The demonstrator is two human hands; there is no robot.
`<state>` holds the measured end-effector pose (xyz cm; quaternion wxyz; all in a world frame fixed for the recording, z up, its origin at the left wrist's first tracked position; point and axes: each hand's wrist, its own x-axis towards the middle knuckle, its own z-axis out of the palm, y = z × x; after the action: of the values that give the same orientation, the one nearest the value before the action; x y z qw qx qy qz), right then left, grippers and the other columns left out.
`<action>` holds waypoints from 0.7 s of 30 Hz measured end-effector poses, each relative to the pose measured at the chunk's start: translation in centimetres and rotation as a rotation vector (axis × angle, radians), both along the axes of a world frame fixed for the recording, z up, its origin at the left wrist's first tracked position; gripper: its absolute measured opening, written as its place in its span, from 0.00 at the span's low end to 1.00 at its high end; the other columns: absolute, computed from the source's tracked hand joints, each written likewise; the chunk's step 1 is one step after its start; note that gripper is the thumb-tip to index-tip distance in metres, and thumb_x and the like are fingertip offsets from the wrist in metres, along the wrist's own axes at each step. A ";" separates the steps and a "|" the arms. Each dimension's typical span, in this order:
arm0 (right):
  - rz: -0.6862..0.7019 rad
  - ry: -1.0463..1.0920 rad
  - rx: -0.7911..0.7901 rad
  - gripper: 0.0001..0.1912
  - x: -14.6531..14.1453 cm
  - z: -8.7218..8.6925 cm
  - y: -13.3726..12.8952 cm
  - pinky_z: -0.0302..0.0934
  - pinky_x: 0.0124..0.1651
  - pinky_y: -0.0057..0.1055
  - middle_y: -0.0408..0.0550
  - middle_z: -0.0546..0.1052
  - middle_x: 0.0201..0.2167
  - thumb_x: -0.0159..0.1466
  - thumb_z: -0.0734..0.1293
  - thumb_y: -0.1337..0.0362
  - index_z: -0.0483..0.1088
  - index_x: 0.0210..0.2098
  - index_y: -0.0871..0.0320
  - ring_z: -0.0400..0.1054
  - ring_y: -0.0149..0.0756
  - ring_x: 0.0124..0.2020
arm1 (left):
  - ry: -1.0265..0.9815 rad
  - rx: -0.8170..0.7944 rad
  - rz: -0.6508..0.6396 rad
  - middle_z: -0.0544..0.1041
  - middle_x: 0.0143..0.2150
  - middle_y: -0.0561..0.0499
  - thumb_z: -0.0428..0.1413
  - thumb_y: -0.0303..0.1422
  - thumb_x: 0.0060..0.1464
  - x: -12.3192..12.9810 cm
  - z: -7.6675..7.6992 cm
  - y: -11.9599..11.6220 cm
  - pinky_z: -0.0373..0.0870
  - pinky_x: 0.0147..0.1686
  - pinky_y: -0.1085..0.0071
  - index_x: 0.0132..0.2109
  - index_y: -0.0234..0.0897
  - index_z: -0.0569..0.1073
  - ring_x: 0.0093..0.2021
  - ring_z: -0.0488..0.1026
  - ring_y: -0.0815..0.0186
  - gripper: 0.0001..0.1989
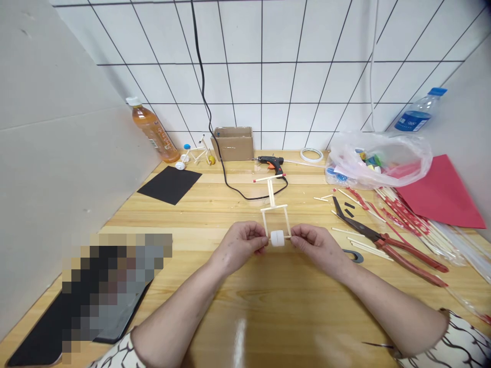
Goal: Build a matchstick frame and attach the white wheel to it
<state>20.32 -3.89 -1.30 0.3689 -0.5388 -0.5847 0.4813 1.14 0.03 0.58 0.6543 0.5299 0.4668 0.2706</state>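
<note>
Pale wooden stick frame (273,208) — long axis pointing away from us — sits pinched between our left hand (240,246) and right hand (316,248), either side of its white wheel (276,238).

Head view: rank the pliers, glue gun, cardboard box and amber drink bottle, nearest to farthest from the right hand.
From the right hand:
1. Red-handled pliers, just to its right on the table.
2. Hot glue gun, ahead and left.
3. Cardboard box, farther ahead, against the tiled wall.
4. Amber drink bottle, far left, in the back corner.
</note>
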 end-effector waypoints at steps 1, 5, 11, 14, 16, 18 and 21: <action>0.000 0.005 -0.004 0.09 0.0 0.0 0.0 0.55 0.31 0.28 0.41 0.69 0.23 0.56 0.64 0.59 0.69 0.29 0.59 0.61 0.31 0.26 | 0.000 0.003 -0.001 0.70 0.18 0.55 0.58 0.31 0.39 0.0 0.0 0.0 0.61 0.23 0.77 0.25 0.31 0.69 0.20 0.65 0.74 0.07; 0.015 0.037 -0.026 0.10 0.1 0.2 0.0 0.55 0.31 0.28 0.42 0.69 0.24 0.56 0.64 0.58 0.69 0.30 0.60 0.61 0.31 0.26 | -0.003 0.018 0.004 0.69 0.18 0.56 0.57 0.31 0.39 0.0 0.0 -0.1 0.60 0.23 0.77 0.25 0.31 0.69 0.20 0.64 0.74 0.06; 0.025 0.088 -0.043 0.11 0.2 0.8 0.0 0.56 0.32 0.28 0.42 0.69 0.23 0.56 0.64 0.57 0.68 0.27 0.60 0.61 0.30 0.26 | -0.001 0.011 0.004 0.69 0.18 0.55 0.58 0.31 0.39 -0.1 0.1 -0.1 0.61 0.23 0.77 0.26 0.31 0.69 0.20 0.65 0.74 0.06; 0.027 0.102 -0.054 0.11 0.2 0.9 -0.1 0.57 0.33 0.29 0.44 0.71 0.24 0.55 0.65 0.58 0.69 0.30 0.60 0.63 0.32 0.28 | -0.009 0.012 0.009 0.70 0.18 0.55 0.58 0.31 0.39 -0.1 0.0 -0.1 0.61 0.23 0.77 0.26 0.31 0.69 0.20 0.65 0.74 0.06; 0.040 0.095 -0.057 0.11 0.2 0.9 -0.1 0.57 0.33 0.29 0.44 0.72 0.26 0.54 0.66 0.58 0.69 0.31 0.60 0.64 0.33 0.29 | -0.007 0.014 0.008 0.70 0.18 0.55 0.58 0.31 0.39 -0.1 -0.1 -0.1 0.61 0.23 0.77 0.26 0.31 0.70 0.20 0.65 0.74 0.06; 0.043 0.060 -0.044 0.11 0.2 0.8 -0.1 0.58 0.33 0.29 0.44 0.72 0.26 0.53 0.67 0.58 0.69 0.30 0.60 0.64 0.33 0.29 | -0.006 0.016 0.002 0.70 0.18 0.55 0.58 0.30 0.39 -0.1 -0.2 -0.2 0.61 0.23 0.77 0.26 0.31 0.70 0.20 0.65 0.73 0.06; 0.033 -0.009 -0.010 0.11 0.1 0.6 0.0 0.57 0.31 0.28 0.43 0.70 0.23 0.54 0.67 0.56 0.68 0.27 0.59 0.63 0.32 0.27 | -0.012 0.016 0.000 0.69 0.18 0.55 0.58 0.30 0.40 0.0 -0.2 -0.1 0.61 0.23 0.77 0.26 0.31 0.70 0.20 0.65 0.73 0.06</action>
<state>20.39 -3.92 -0.67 0.3557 -0.5329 -0.5928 0.4879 1.11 -0.10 0.39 0.6526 0.5336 0.4608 0.2776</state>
